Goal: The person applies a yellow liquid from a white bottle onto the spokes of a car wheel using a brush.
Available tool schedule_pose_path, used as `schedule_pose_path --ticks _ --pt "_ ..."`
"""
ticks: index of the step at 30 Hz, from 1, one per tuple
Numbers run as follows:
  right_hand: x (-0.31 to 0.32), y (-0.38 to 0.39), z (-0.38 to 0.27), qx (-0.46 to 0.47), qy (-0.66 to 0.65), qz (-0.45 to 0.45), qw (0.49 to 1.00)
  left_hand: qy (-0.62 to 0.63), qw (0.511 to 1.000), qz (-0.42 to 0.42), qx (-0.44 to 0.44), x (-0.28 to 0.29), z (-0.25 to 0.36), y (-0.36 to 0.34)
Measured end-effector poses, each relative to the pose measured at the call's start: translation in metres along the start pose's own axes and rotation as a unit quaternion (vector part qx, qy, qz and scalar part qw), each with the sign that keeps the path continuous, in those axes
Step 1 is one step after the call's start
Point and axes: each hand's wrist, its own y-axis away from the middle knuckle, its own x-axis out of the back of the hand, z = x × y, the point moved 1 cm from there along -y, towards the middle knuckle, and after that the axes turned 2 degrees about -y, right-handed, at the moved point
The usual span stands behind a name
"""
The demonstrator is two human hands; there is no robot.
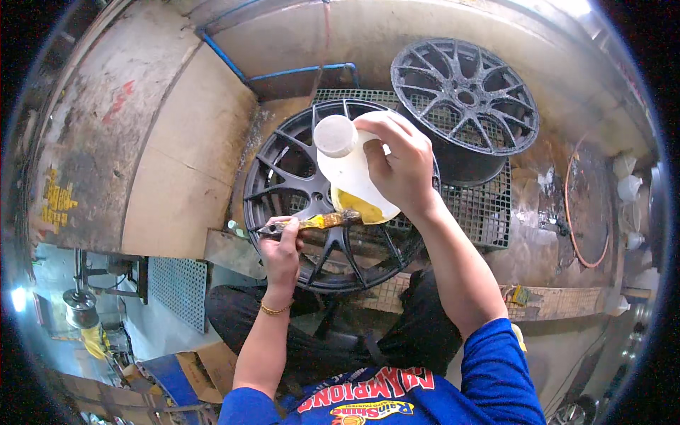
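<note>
My right hand (400, 159) is closed on a translucent white plastic jug (343, 170), tilted, with a round white cap. A wide cut-out in the jug shows yellowish liquid or residue inside. My left hand (282, 255) grips a paintbrush (320, 222) with a yellow and dark handle. The brush's bristles are at the lower edge of the jug's cut-out; whether they touch it I cannot tell. Below both hands lies a dark multi-spoke car wheel (336, 244), face up, partly covered by the jug and my right hand.
A second dark wheel (453, 91), wet or foamy looking, stands at the far right on a green grid grate (489, 219). Blue pipe (304, 71) runs along the back wall. An orange hose (569, 205) hangs at right. Cardboard boxes (212, 368) are at lower left.
</note>
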Motion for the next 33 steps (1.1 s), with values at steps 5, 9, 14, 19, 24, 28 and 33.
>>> schedule_pose_path --ticks 5,9,14,19,24,28,33 --pt "0.000 0.000 0.000 -0.003 0.001 -0.004 1.000 0.007 0.999 0.039 0.036 0.015 0.004 -0.002" --pt "0.001 -0.001 0.003 0.004 0.000 -0.010 1.000 0.032 0.997 0.068 0.022 0.030 0.007 -0.011" --pt "0.007 -0.002 0.004 0.010 0.011 -0.006 1.000 -0.015 0.996 0.072 0.045 0.044 -0.020 -0.021" --pt "0.010 -0.006 0.006 0.012 0.009 0.014 1.000 -0.129 0.991 -0.016 0.035 0.036 -0.075 -0.044" --pt "0.012 -0.007 0.008 0.013 0.017 0.020 1.000 -0.304 0.945 -0.052 -0.109 -0.003 -0.090 -0.069" --pt "0.016 -0.007 0.012 0.014 0.019 0.026 0.999 -0.326 0.931 -0.086 -0.142 -0.025 -0.084 -0.063" --pt "0.017 -0.009 0.010 0.001 0.006 0.031 0.999 -0.419 0.867 -0.103 -0.249 -0.018 -0.072 -0.055"
